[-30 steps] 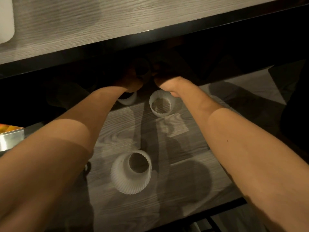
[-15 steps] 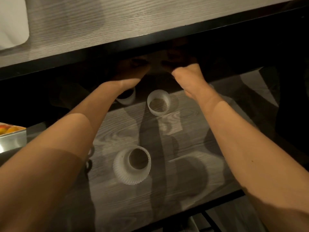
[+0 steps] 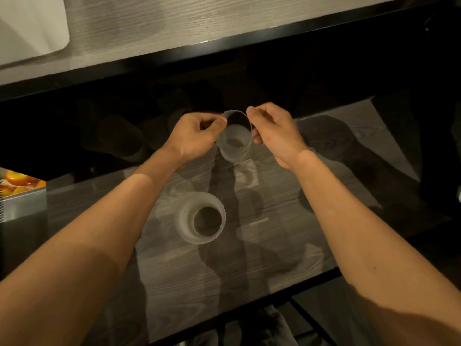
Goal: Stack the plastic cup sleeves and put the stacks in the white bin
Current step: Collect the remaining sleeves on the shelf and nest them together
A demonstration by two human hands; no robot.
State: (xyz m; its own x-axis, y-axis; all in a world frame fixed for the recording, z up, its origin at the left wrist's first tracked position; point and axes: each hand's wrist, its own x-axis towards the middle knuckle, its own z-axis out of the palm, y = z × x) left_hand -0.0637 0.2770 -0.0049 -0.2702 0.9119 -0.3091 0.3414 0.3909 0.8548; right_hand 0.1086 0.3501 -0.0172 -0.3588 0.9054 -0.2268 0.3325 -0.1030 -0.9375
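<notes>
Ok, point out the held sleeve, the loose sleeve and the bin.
held sleeve (image 3: 234, 154), head view, near ribbed wall.
loose sleeve (image 3: 184, 218), head view, left wall.
bin (image 3: 31, 27), head view, white surface.

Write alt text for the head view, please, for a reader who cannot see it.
The left hand and right hand pinch the rim of a ribbed cup sleeve over a grey wood-grain shelf. A second sleeve stands nearer; a white bin sits upper left.

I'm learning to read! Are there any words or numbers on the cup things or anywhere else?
No text can be read anywhere.
held sleeve: plain ribbed plastic, no print.
standing sleeve: plain, no print.
white bin: blank.
metal box with an orange picture: no readable words, too blurred to tell.
</notes>
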